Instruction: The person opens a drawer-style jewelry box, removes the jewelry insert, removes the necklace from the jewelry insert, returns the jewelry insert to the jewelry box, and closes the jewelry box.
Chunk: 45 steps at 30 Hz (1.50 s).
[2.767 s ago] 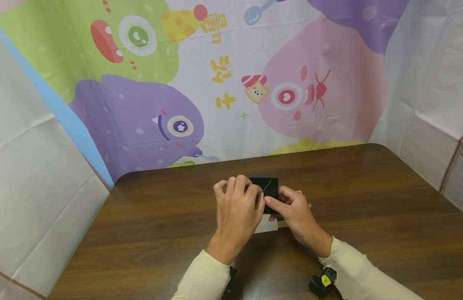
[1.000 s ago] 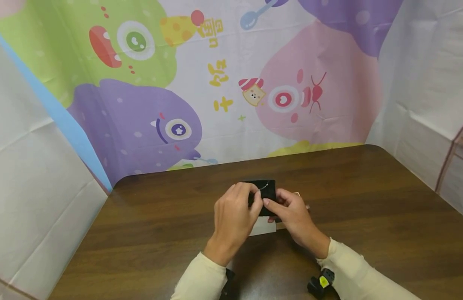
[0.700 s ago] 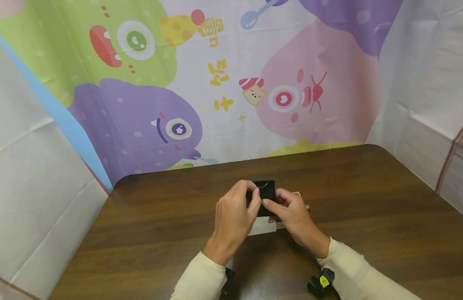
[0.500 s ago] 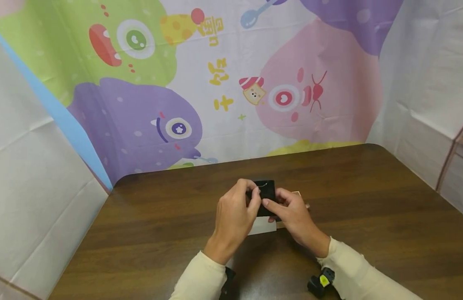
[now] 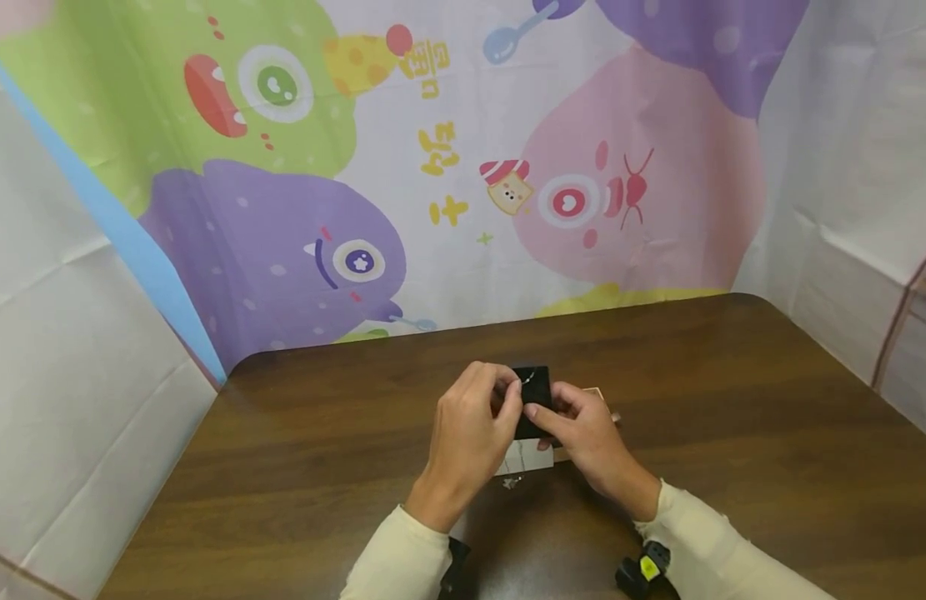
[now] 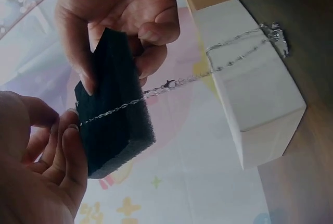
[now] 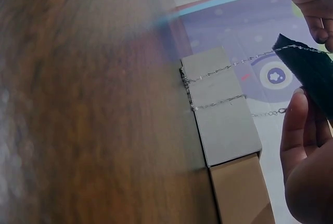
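Note:
My right hand (image 5: 593, 433) holds a small black foam pad (image 5: 533, 408) by its right edge, thumb on the face. At the pad's other side my left hand (image 5: 470, 425) has thumb and fingertips pinched together on a thin silver jewelry chain (image 6: 112, 110). The chain crosses the pad's face in the left wrist view, and a clasp (image 6: 169, 84) shows past the pad's edge. Its loop dangles below the pad, with a small silver charm (image 5: 511, 482) at the bottom. The held end of the chain is hidden between the left fingertips.
Beneath the hands a white box (image 5: 538, 457) with a tan section (image 7: 242, 187) rests on the brown wooden table (image 5: 320, 467). A cartoon-printed cloth (image 5: 463, 275) hangs behind the table. A black wrist device (image 5: 643, 568) sits at the right sleeve.
The chain loop and charm have dropped into view below the pad, in front of the white box. My left fingers have shifted slightly off the pad's face; the right hand stays nearly still.

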Tool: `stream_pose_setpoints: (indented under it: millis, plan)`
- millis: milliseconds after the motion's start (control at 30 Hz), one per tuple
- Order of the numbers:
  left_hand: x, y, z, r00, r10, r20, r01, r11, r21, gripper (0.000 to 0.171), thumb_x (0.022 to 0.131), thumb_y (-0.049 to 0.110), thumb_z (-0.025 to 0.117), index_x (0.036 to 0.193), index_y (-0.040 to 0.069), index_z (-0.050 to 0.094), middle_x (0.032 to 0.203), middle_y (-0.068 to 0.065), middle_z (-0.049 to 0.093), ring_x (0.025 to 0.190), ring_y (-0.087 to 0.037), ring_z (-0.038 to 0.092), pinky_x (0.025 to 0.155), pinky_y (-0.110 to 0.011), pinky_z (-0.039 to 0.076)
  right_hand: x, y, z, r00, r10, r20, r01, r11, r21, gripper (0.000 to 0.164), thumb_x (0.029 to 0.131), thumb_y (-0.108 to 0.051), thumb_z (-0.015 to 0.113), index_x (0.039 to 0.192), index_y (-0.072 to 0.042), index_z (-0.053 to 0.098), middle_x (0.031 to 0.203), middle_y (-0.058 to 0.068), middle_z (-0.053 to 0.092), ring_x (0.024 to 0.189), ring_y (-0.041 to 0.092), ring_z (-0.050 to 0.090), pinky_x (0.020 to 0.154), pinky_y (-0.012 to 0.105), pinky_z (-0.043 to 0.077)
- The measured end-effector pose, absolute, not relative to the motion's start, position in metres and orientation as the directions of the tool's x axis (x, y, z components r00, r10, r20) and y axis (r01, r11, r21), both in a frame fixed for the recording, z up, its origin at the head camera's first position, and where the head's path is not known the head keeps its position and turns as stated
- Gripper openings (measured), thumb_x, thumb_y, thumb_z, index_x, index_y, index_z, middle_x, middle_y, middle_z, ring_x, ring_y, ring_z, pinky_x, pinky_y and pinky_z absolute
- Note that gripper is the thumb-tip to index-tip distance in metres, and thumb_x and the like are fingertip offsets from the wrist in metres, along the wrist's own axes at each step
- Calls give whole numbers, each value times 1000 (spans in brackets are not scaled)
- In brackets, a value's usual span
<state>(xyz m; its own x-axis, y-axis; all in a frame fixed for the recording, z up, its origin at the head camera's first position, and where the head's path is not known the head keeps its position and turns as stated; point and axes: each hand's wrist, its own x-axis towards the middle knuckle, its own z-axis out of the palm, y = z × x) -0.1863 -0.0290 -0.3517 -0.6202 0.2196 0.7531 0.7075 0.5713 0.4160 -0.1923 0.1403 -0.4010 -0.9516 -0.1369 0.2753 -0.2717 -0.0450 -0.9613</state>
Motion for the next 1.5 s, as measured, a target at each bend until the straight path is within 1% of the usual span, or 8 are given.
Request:
stream_pose_setpoints:
  millis: [267, 500, 800, 967, 1067, 1200, 1333, 1500]
  plan:
    - [-184, -31, -348, -669, 252, 699, 684, 576, 447, 4, 92, 8, 72, 95, 5, 73, 83, 1, 61, 70, -8, 57, 60, -21, 49, -190, 141, -402, -951, -145, 272, -268, -51, -962, 27, 97, -11, 67, 113, 10, 63, 101, 25, 64, 81, 23, 66, 63, 34, 57]
    - [-184, -33, -346, -686, 295, 665, 667, 621, 412, 7, 90, 9, 75, 95, 5, 76, 82, -1, 63, 69, -8, 60, 59, -20, 49, -192, 141, -404, -954, -125, 274, -269, -51, -962, 27, 96, -12, 68, 111, 10, 63, 100, 23, 64, 79, 23, 66, 63, 35, 58]
    - [-183, -34, -345, -721, 302, 624, 645, 622, 444, 7, 92, 12, 73, 92, 6, 77, 78, 2, 62, 65, -7, 55, 56, -20, 46, -192, 141, -405, -949, -138, 282, -277, -56, -959, 26, 96, -10, 68, 111, 11, 63, 99, 22, 66, 80, 21, 68, 62, 34, 58]
    - [-183, -35, -343, -748, 270, 607, 643, 521, 561, 10, 95, 13, 69, 95, 7, 78, 82, 3, 67, 67, -6, 58, 58, -22, 49, -192, 141, -404, -940, -158, 302, -298, -52, -953, 25, 96, -10, 68, 111, 10, 64, 99, 23, 67, 81, 21, 68, 61, 35, 58]
    - [-183, -36, -342, -802, 256, 539, 595, 416, 688, 14, 98, 15, 66, 99, 9, 78, 86, 3, 69, 68, -7, 61, 59, -25, 53, -193, 140, -403, -933, -164, 320, -317, -40, -947, 23, 96, -10, 68, 109, 9, 65, 96, 23, 67, 79, 21, 68, 60, 35, 57]
    - [-183, -37, -339, -873, 253, 416, 480, 301, 824, 18, 101, 21, 62, 105, 13, 77, 86, -2, 70, 64, -12, 62, 58, -29, 53, -193, 139, -403, -932, -158, 326, -328, -16, -945, 21, 94, -9, 70, 105, 8, 66, 92, 23, 67, 75, 25, 67, 59, 35, 57]
    - [-184, -38, -338, -899, 258, 353, 414, 240, 878, 19, 102, 22, 61, 108, 14, 77, 78, -9, 67, 61, -17, 59, 57, -30, 51, -193, 139, -404, -936, -148, 320, -323, -4, -946, 20, 93, -9, 72, 103, 8, 66, 91, 22, 66, 75, 32, 66, 58, 35, 56]
    - [-185, -37, -338, -909, 267, 321, 374, 179, 910, 20, 101, 19, 62, 106, 9, 78, 76, -10, 65, 61, -17, 60, 59, -29, 52, -193, 139, -405, -933, -159, 323, -327, -2, -945, 20, 94, -11, 71, 105, 6, 67, 93, 23, 66, 77, 37, 65, 59, 36, 57]
